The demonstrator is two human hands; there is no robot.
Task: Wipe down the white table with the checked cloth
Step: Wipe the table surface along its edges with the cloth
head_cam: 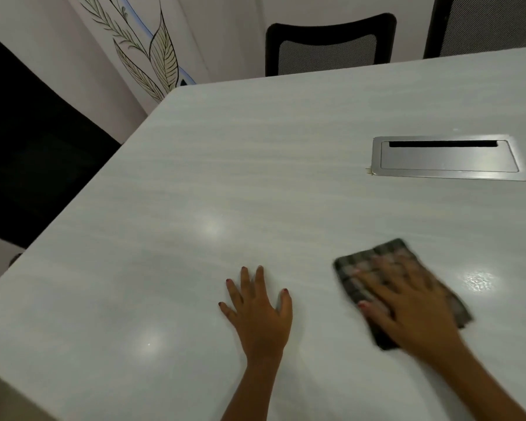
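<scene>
Right hand (pixel 407 302) lies flat on the checked cloth (pixel 386 262), fingers straight and spread, pressing it onto the white desk (pixel 255 165); no pinch or curl visible. Cloth is folded into a rough rectangle at the near right of the desk, long axis running from far-left to near-right, mostly under the palm with its far end poking out past the fingertips. Hand and cloth are motion-blurred, so a wipe stroke looks to be in progress. Left hand (pixel 260 311) rests palm down on bare desk just left of the cloth, fingers spread, holding nothing, apparently bracing. Metal cable hatch (pixel 450 158) is set flush in the desk farther out, beyond the cloth. Key relation: cloth is directly under the right hand, so that hand drives the next stroke; most unwiped surface lies to the left and far side. Black mesh chairs (pixel 328 47) stand behind the far edge.
</scene>
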